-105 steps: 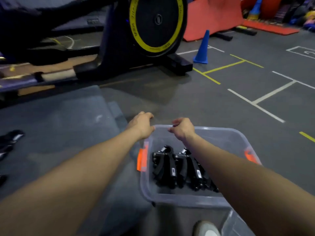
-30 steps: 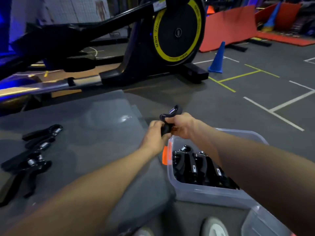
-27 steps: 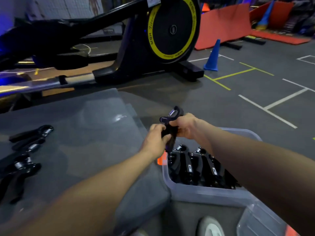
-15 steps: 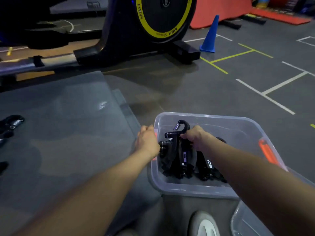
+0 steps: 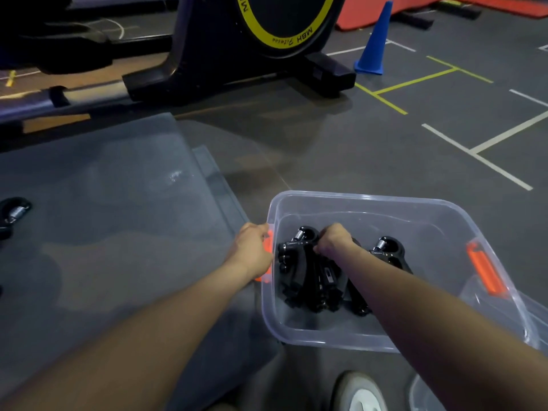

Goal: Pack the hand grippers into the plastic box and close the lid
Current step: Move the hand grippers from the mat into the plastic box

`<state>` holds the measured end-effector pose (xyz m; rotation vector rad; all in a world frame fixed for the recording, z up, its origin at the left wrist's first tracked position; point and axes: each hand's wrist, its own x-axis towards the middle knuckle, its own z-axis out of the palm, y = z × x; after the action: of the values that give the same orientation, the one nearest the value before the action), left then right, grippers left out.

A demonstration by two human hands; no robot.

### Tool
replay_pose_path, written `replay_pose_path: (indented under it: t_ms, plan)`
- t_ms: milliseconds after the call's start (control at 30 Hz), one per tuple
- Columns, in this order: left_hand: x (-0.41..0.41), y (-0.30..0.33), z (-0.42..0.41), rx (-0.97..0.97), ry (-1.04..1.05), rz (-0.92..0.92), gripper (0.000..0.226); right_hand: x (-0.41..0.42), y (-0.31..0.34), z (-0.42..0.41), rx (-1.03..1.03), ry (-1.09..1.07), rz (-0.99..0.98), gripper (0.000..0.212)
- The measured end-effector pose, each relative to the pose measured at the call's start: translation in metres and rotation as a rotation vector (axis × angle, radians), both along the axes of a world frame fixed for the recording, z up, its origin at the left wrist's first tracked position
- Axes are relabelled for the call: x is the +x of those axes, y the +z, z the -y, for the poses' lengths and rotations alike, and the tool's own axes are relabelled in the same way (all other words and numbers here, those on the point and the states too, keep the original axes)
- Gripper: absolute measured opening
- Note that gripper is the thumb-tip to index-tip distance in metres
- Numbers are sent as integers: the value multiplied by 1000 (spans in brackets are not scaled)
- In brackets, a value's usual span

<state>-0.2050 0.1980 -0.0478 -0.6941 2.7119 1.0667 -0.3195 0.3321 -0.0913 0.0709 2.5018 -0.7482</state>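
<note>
**Seating a gripper in the row**

While the left hand [image 5: 252, 250] grips the near-left rim of the clear plastic box [image 5: 367, 200], probably steadying it, the right hand [image 5: 333, 240], fingers curled, holds a black spring-loaded hand gripper [image 5: 296, 259] inside, at the row's left end. More grippers [image 5: 12, 212] lie far left of the box.

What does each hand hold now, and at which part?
The right hand grips a black hand gripper near its spring end, inside the plastic box. The left hand holds the box's left rim, at the orange latch.
</note>
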Motion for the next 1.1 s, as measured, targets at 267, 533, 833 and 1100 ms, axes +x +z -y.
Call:
replay_pose_path:
  t_ms: [267, 533, 833, 1100]
  plan:
    - [-1, -2, 3, 8, -31, 6, 47, -1, 3, -5, -177, 2, 120, 39]
    - [10, 0, 2, 1, -97, 70, 47, 20, 23, -11, -23, 136, 187, 43]
    - [3, -2, 5, -42, -122, 86, 39, 23, 12, -13, -9, 72, 285, 42]
    - [7, 18, 24, 6, -31, 21, 61, 16, 55, 12, -242, 118, -121, 54]
